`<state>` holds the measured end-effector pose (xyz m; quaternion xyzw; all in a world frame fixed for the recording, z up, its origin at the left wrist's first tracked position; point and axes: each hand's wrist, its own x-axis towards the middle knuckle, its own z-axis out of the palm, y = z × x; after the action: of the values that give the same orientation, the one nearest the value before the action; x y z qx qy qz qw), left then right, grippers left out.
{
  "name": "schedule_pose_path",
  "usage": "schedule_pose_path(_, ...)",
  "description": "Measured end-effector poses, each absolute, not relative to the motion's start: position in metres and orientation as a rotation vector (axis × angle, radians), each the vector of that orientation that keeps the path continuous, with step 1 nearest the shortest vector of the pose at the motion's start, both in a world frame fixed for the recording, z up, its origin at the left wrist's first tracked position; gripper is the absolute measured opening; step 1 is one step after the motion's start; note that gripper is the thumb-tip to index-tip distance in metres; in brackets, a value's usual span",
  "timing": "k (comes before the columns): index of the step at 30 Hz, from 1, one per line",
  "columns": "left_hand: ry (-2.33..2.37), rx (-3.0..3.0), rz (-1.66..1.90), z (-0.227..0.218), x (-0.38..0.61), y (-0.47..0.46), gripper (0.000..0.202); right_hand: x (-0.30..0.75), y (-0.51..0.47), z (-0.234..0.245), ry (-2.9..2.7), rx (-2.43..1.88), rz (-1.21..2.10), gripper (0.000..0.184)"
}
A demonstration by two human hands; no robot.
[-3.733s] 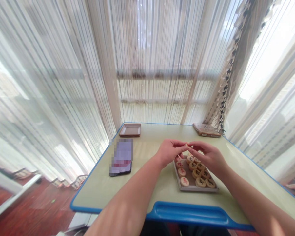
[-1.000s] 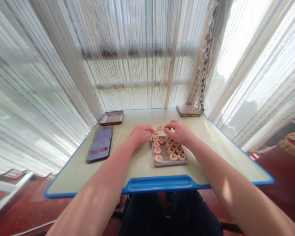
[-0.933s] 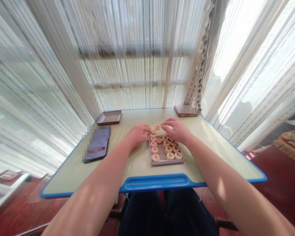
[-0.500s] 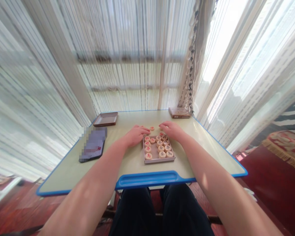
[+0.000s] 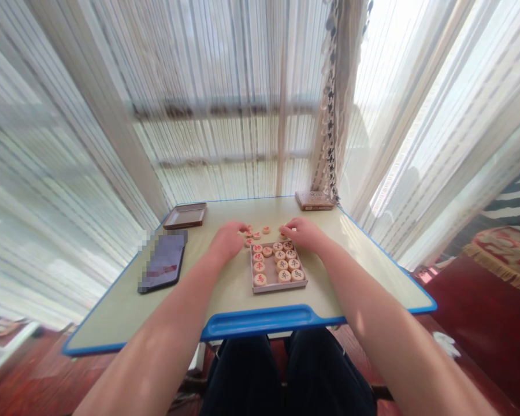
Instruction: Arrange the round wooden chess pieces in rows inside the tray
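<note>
A shallow open box (image 5: pixel 271 270) stands on the table in front of me, with round wooden xiangqi pieces in it. Red-marked pieces (image 5: pixel 260 279) line its left side; black-marked ones (image 5: pixel 285 276) fill the right, with a bare strip between. My left hand (image 5: pixel 227 239) is beyond the box's far left corner, its fingers apart and bent over a few loose red-marked pieces (image 5: pixel 256 236). Beyond the far right corner, my right hand (image 5: pixel 307 234) has its fingertips closed on a xiangqi piece (image 5: pixel 282 230), partly hidden by them. Another loose piece (image 5: pixel 266 230) lies between the hands.
A tablet-like device (image 5: pixel 167 263), partly pixelated, lies left on the blue-edged table (image 5: pixel 225 283). A box lid (image 5: pixel 186 216) rests at the back left, a patterned closed box (image 5: pixel 314 200) at the back right. Sheer curtains (image 5: pixel 225 133) hang behind the table.
My left hand has drawn back to the left, uncovering several loose red-marked pieces. My right hand stays near the far right corner of the box. The view has shifted slightly.
</note>
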<state>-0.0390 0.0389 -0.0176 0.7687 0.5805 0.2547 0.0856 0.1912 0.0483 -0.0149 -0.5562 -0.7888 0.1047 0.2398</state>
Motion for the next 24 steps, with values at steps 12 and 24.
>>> schedule_pose_path(12, 1.719, 2.210, 0.751, -0.027, -0.050, 0.044, 0.042, 0.190, 0.053, -0.016, -2.037, -1.582, 0.583, 0.017)
schedule_pose_path(24, 1.631, 2.394, 0.692, -0.033, -0.049, 0.053, 0.044, 0.190, 0.046, -0.010, -2.002, -1.653, 0.615, 0.018)
